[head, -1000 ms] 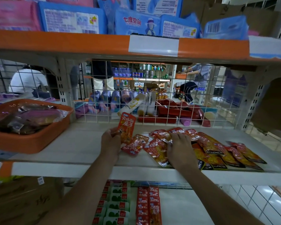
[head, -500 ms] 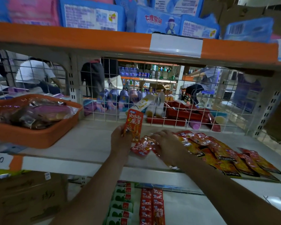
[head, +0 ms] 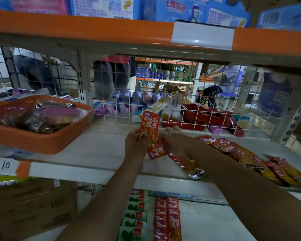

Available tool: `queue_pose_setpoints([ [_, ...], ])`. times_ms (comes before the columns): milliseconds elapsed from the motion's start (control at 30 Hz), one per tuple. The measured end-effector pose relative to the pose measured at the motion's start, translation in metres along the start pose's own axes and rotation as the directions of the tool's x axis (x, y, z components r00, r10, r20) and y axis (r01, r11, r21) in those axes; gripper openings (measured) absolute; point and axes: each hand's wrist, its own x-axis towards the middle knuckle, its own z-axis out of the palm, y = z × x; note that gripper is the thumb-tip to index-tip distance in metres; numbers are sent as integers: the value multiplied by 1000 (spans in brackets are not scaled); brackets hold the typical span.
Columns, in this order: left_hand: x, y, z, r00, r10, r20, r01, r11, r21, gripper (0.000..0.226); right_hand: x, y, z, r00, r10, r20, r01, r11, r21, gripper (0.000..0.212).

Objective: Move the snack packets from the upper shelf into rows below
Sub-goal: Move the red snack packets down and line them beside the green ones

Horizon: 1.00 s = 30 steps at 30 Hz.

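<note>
The left hand (head: 136, 142) grips an orange packet (head: 150, 126) near its lower end, so that it stands upright with its long axis running up the frame, just above centre. The right hand (head: 177, 142) is just beside it, fingers curled towards the packet's edge and lying over a red packet (head: 157, 151) that shows between the two hands. Whether it pinches that one or only rests on it cannot be told.

Both hands hover low over the upper shelf (head: 97, 148). The loose pile of packets (head: 233, 148) trails off to the lower right, most of them lying slantwise, and the right hand is the nearer to it.

The rows already laid, a red row (head: 167, 221) and a green row (head: 135, 216), are on the lower shelf (head: 215, 223) at the bottom centre of the frame, almost straight beneath the hands, running lengthwise toward the viewer. Getting there probably means drawing back over the shelf's front lip (head: 97, 173) and then down. That lip, and one packet (head: 189, 166) hanging partly over it, stand in the way.

An orange tray (head: 42, 144) of wrapped goods sits well apart at the left, and a wire grid (head: 111, 101) closes the back of the shelf. A cardboard box (head: 33, 206) fills the lower left.
</note>
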Motion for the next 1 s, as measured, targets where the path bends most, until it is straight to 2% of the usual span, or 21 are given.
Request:
queue_pose_setpoints([
  [67, 1, 0, 0, 1000, 5, 8, -5, 1000, -12, 27, -4, 1, -2, 987, 45, -153, -44, 999, 9, 34],
  [133, 1, 0, 0, 1000, 15, 19, -15, 999, -32, 26, -7, 3, -3, 944, 94, -316, -129, 987, -93, 32],
  [167, 1, 0, 0, 999, 26, 32, -25, 999, -39, 25, -8, 6, -1, 913, 133, -385, -178, 981, -83, 33],
  [200, 0, 0, 0, 998, 34, 48, -32, 999, -44, 25, -10, 7, 0, 878, 190, -438, -211, 978, 2, 36],
  [267, -1, -1, 0, 997, 38, 72, -33, 998, -60, 28, -14, 9, 3, 816, 328, -476, -192, 930, 312, 41],
  [333, -3, 0, -1, 997, 20, 80, -13, 997, -78, 34, -18, 10, 2, 804, 436, -405, -133, 796, 591, 44],
  [400, -5, 1, -1, 995, 4, 104, 6, 995, -99, 36, -23, 11, 2, 828, 493, -267, -107, 607, 787, 44],
  [467, -7, 3, 0, 989, 15, 145, 4, 992, -126, 39, -31, 12, 3, 853, 496, -160, -107, 467, 878, 43],
  [567, -12, 7, 0, 978, 34, 205, -11, 993, -117, 42, -48, 13, 7, 882, 465, -71, -98, 329, 939, 37],
  [733, -25, 11, 3, 955, -7, 298, 27, 998, -63, 39, -82, 16, 9, 883, 467, -45, -78, 240, 968, 35],
  [900, -56, 19, -2, 925, -36, 378, 59, 997, -49, 39, -124, 18, -2, 894, 444, -57, -66, 257, 964, 34],
  [1000, -79, 23, -5, 920, -30, 390, 56, 997, -57, 40, -149, 14, -10, 894, 445, -45, -62, 223, 973, 29],
])
